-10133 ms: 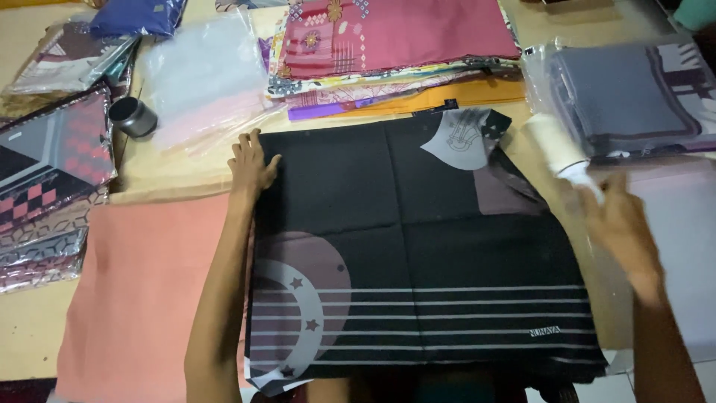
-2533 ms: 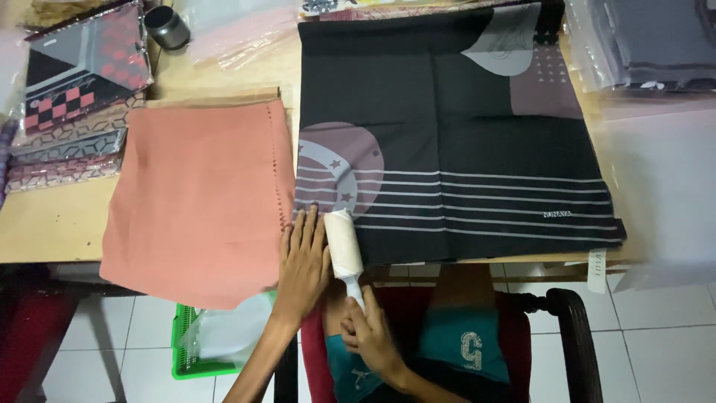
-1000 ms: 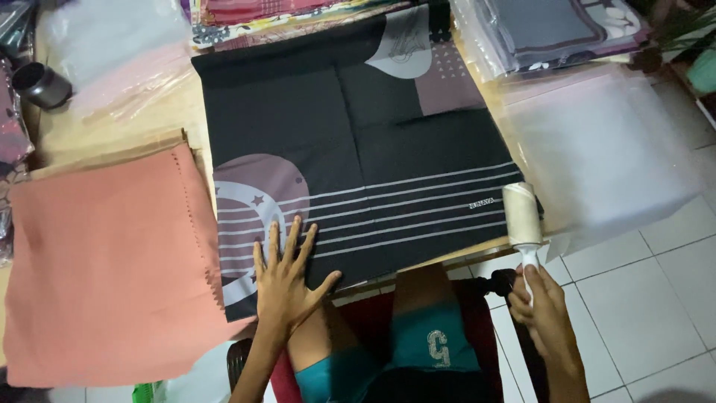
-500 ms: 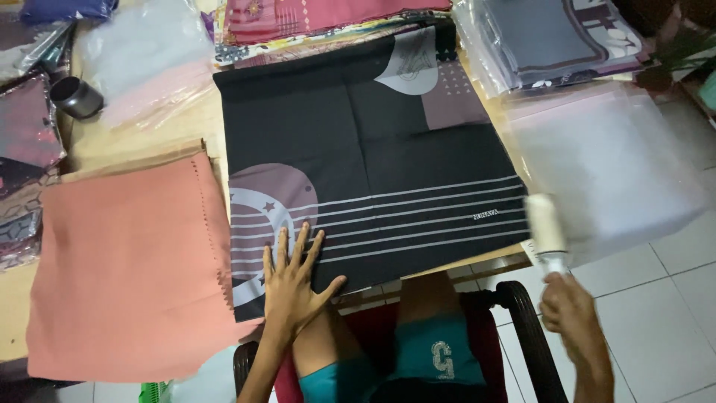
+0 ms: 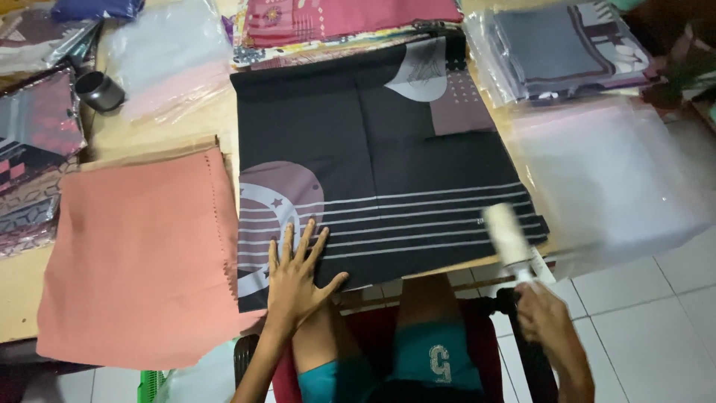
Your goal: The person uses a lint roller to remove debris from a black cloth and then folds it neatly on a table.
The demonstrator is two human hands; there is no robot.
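A black folded cloth [image 5: 373, 157] with white stripes and a mauve circle lies flat on the wooden table. My left hand [image 5: 298, 276] presses flat on its near left corner, fingers spread. My right hand [image 5: 548, 321] grips the handle of a white lint roller [image 5: 507, 235], whose roll rests on the cloth's near right corner, blurred by motion.
A salmon-pink cloth [image 5: 142, 254] lies left of the black one. Clear plastic bags [image 5: 611, 172] sit at the right, with bagged cloths [image 5: 567, 45] behind. More patterned cloths [image 5: 343, 19] are stacked at the back, and a small dark cup [image 5: 98, 89] stands far left. White floor tiles lie below the table edge.
The lint roller has shifted from just off the right edge onto the cloth's near right corner. My left hand stays pressed on the near left corner.
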